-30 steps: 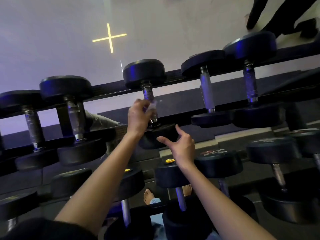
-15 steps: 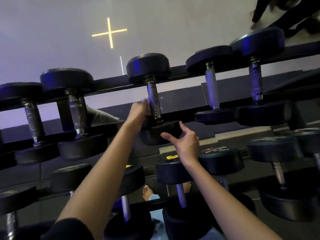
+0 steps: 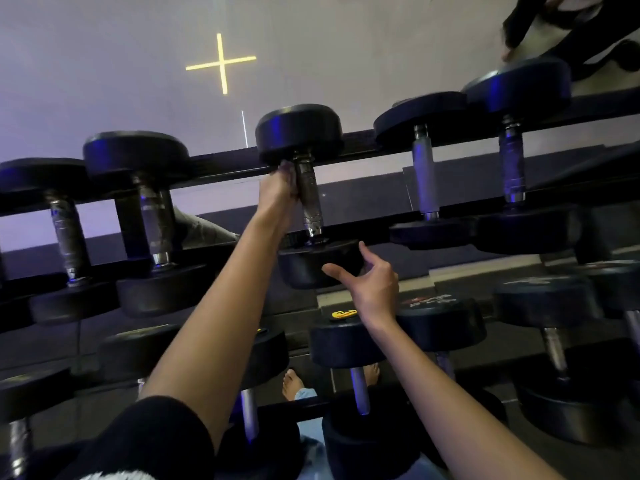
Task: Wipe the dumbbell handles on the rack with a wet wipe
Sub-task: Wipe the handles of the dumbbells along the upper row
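Black dumbbells with metal handles lie across the top rail of the rack (image 3: 221,166). My left hand (image 3: 278,192) grips the upper end of the middle dumbbell's handle (image 3: 311,206), just under its far head. A pale bit of the wet wipe (image 3: 294,177) shows between my fingers and the metal; most of it is hidden. With thumb and forefinger spread, my right hand (image 3: 372,289) touches the near head (image 3: 304,268) of the same dumbbell.
More dumbbells sit left (image 3: 152,216) and right (image 3: 424,181) on the top rail, and others on the lower shelves (image 3: 440,323). A mirror behind the rack shows a glowing yellow cross. Bare feet (image 3: 292,384) stand on the floor below. Another person's dark legs are at the top right.
My left hand slid up the middle handle from its lower end to its upper end. The right hand stayed at the near head.
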